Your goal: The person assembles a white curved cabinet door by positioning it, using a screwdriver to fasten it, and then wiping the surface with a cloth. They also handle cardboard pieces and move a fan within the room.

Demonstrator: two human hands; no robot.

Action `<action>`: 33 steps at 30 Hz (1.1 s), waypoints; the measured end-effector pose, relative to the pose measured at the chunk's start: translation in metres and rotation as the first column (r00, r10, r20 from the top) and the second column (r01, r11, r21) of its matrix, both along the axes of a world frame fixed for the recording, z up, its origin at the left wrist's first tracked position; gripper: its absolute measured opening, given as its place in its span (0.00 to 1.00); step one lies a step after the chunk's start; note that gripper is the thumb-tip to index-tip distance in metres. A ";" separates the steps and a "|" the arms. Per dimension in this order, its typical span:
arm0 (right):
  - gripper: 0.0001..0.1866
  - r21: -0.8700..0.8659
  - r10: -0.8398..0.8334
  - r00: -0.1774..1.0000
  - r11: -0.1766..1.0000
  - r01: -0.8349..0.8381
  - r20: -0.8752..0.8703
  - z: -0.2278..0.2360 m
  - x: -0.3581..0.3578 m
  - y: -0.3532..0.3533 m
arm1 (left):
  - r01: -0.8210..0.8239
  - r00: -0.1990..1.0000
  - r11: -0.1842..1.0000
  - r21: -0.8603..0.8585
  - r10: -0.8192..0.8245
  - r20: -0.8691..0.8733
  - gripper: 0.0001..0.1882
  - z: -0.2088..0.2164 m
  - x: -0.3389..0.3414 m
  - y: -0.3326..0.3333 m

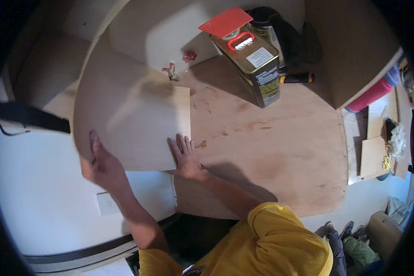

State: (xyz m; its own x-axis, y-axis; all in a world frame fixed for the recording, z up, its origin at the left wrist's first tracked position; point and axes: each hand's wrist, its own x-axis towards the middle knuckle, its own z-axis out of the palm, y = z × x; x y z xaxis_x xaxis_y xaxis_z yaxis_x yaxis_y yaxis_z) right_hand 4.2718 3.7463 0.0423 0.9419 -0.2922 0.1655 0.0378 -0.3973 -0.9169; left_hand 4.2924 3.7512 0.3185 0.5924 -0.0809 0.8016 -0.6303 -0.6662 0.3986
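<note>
Pinching the wooden panel (138,110) is the left grip (102,164), the right grip (187,162) spread against it.

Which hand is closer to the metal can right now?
Right. The right hand lies at the lower right corner of the wooden board, below and left of the metal can in view; the left hand is farther off, at the board's left edge.

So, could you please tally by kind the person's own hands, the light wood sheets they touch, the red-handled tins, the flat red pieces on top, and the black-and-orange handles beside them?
Hands: 2 (left hand, right hand)
Light wood sheet: 1
Red-handled tin: 1
Flat red piece: 1
Black-and-orange handle: 1
Total: 6
</note>
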 end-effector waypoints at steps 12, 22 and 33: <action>0.50 -0.088 -0.008 0.997 0.996 0.014 0.073 -0.018 0.050 0.017 | -0.026 0.991 0.998 0.058 0.018 0.134 0.11 0.027 0.012 -0.007; 0.41 0.000 -0.036 0.994 0.999 0.036 0.106 -0.022 -0.008 0.029 | -0.003 0.993 0.993 -0.121 0.017 0.119 0.15 0.015 -0.006 0.033; 0.44 -0.120 -0.055 0.994 0.991 0.067 0.097 -0.032 0.052 0.017 | 0.079 0.959 0.995 -0.064 -0.059 0.278 0.15 0.014 0.031 0.011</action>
